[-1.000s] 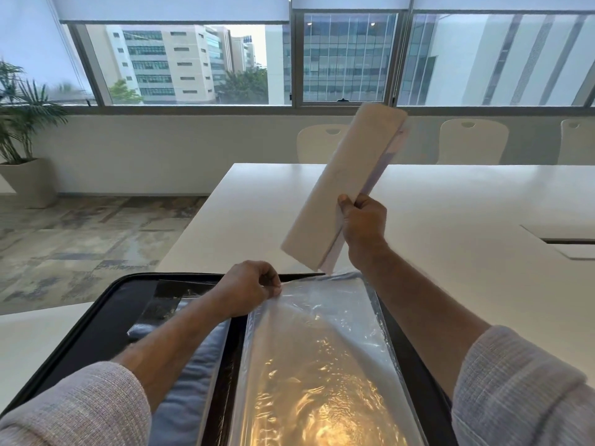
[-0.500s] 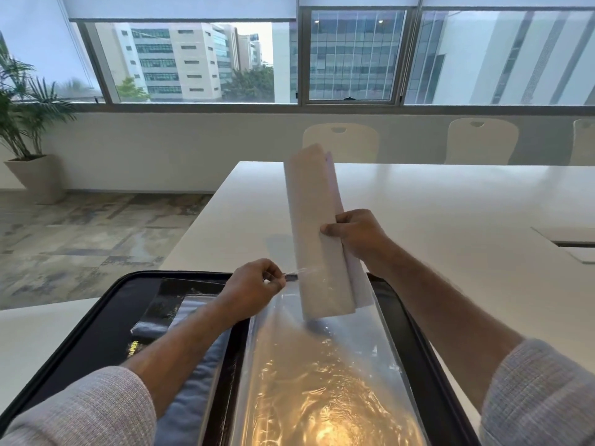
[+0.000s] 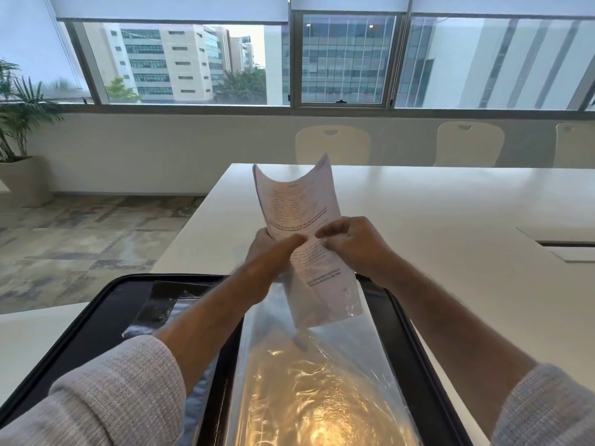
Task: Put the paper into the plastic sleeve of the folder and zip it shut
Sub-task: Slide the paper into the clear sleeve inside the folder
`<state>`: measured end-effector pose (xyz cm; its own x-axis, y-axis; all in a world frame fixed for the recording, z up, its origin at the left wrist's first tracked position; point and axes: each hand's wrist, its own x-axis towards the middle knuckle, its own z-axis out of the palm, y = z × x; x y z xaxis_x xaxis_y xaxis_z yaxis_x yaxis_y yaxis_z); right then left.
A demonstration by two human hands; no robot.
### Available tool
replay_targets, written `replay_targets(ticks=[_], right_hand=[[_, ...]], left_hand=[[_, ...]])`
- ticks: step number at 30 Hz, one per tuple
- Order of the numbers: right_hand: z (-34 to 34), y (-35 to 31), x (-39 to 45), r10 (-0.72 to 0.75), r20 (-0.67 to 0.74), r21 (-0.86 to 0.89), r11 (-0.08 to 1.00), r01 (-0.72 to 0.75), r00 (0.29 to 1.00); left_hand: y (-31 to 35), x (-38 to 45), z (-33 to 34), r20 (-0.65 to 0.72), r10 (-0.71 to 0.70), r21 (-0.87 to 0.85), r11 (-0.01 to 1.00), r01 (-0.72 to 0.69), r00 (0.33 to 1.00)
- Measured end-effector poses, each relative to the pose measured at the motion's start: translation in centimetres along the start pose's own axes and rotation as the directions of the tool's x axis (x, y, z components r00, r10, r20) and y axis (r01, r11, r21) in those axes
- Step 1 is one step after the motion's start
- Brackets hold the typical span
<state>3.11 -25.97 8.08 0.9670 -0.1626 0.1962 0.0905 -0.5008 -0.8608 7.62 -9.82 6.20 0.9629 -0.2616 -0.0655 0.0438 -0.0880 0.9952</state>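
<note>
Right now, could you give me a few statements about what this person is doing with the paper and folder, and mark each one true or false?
1. Both hands hold the paper. True: the left hand and right hand grip it from either side.
2. The paper lies flat on the table. False: it is raised and curved, with its lower end at the plastic sleeve.
3. The paper has printed text. True.
4. The folder is zipped shut. False: it lies open.
5. People sit on the chairs behind the table. False: they are unoccupied.
</note>
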Motion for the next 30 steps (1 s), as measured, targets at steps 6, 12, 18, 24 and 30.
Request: replay_targets(ticks=[6,12,18,24,30], right_hand=[[-0.6,2.0,-1.6,0.084,0.079,0.144,0.985,-0.095,0.993],[0.2,3.6,-2.0,0.094,0.018,0.198,0.975,-0.096,0.995],[0.4,5.2,-1.7,0.147,0.014,0.266,0.953,-0.145,0.989],[0.4,7.2,-1.8,0.220,0.035,0.387,0.896,-0.216,0.975],[0.6,7.9,-1.8,0.288,0.045,0.425,0.861,-0.280,0.956]], left_hand=[[-1.5,0.6,-1.7,-0.045,-0.024,0.104,0.994,0.029,0.999],[-3.3,0.9,-3.8,-0.186,0.063,0.447,0.894,0.028,0.981],[-4.4,0.9,-4.8,-0.033,0.254,0.724,0.673,-0.152,0.967],[-5.0,0.8,-6.3,0.159,-0.004,0.575,0.813,-0.089,0.987],[-4.9,0.8,-7.2,0.274,-0.098,0.448,0.893,-0.036,0.957]])
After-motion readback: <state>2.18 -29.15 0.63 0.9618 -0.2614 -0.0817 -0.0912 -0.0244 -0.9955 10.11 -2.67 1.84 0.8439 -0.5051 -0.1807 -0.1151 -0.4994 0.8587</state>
